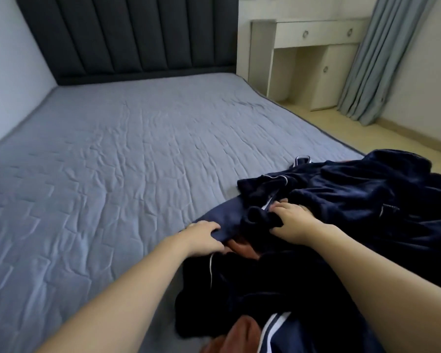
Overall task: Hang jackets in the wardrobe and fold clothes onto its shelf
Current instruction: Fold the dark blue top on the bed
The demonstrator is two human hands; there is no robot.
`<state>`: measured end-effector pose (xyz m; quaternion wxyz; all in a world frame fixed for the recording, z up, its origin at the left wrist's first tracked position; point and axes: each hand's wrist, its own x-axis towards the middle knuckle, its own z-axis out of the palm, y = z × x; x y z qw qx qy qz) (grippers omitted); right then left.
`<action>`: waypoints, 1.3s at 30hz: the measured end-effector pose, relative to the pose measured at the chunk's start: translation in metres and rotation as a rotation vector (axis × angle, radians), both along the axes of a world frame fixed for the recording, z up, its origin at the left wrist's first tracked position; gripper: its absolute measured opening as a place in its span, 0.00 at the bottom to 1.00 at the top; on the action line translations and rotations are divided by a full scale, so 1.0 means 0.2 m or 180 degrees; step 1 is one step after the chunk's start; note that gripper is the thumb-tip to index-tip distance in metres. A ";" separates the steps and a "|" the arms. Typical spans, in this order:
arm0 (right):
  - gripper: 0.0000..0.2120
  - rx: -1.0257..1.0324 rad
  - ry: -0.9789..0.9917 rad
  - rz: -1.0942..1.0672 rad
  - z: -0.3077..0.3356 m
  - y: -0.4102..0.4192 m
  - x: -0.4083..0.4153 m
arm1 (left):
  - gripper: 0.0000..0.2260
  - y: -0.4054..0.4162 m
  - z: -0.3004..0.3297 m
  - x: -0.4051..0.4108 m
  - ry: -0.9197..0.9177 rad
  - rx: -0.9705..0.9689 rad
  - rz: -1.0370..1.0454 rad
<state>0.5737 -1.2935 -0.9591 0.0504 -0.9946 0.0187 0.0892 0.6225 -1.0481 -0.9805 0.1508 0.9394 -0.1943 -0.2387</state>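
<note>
A heap of dark clothes lies on the near right part of the bed. On top is a fluffy navy garment with white piping (354,197). Under it shows a smooth navy garment (227,217), and a rust-orange piece (242,247) peeks out below. A black garment (239,296) sits nearest me. My left hand (204,238) grips the edge of the smooth navy garment. My right hand (293,219) is closed on a bunched fold of the fluffy navy garment. No wardrobe is in view.
The bed (99,174) has a wrinkled grey-blue quilted cover and a dark padded headboard (138,36). A white desk with drawers (311,57) and a grey-blue curtain (382,59) stand at the back right, beyond a strip of beige floor (341,128).
</note>
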 end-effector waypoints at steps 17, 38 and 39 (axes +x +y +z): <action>0.46 -0.0418 -0.0164 -0.1848 0.12 -0.82 -0.24 | 0.29 -0.80 0.19 -0.01 0.0653 -0.1403 0.0081; 0.08 0.3925 -0.1883 -0.1218 0.58 0.30 0.22 | 0.16 0.28 0.46 0.08 -0.0559 -0.2301 0.2852; 0.08 0.4196 -0.1794 -0.1190 0.60 0.44 0.24 | 0.15 0.46 0.49 0.07 -0.0560 -0.2089 0.2925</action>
